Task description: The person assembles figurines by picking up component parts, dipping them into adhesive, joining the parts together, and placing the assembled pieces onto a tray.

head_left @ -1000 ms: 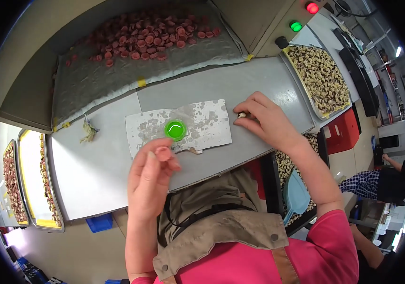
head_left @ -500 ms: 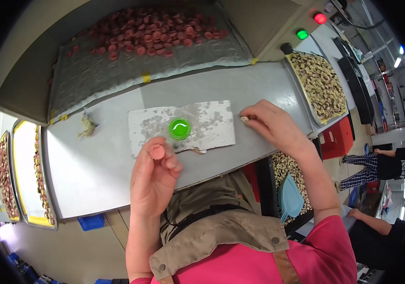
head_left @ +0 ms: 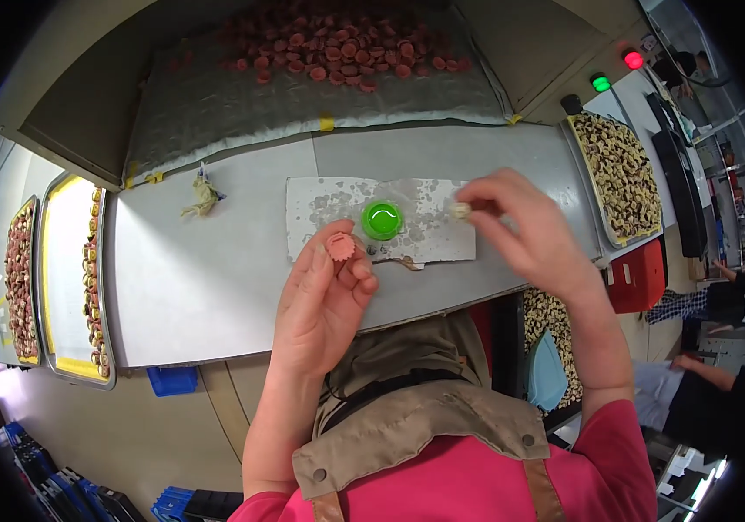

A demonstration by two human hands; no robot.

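Grey workbench (head_left: pixel 216 278) runs across the view, w/ a sloped bin behind it holding a heap of pink-red toothed caps (head_left: pixel 338 52). Left side: yellow-rimmed trays (head_left: pixel 59 287) w/ rows of small parts, mostly bare in the middle. Right side: tray of pale beige pieces (head_left: pixel 620 174), packed full. Red + green indicator lamps at top right.

Centre of bench: worn white card (head_left: pixel 329 204) w/ a green round fixture (head_left: pixel 382 219) on it, nothing seated on it as far as I can see.

Left hand (head_left: pixel 320 304) is raised just in front of the card, thumb and fingertips pinched on one pink toothed cap (head_left: pixel 340 246), rest of fingers loosely curled. Right hand (head_left: pixel 520 226) hovers over the card's right end, thumb + forefinger closed on a small beige piece (head_left: pixel 460 210), just right of the green fixture.

Progress, judging by this: both parts are picked, apart from each other, not yet joined. Bulk of caps in the bin and beige pieces in the tray are left, so lots to go.

A bit of crumpled scrap (head_left: pixel 201 198) lies on the bench, far left of card.
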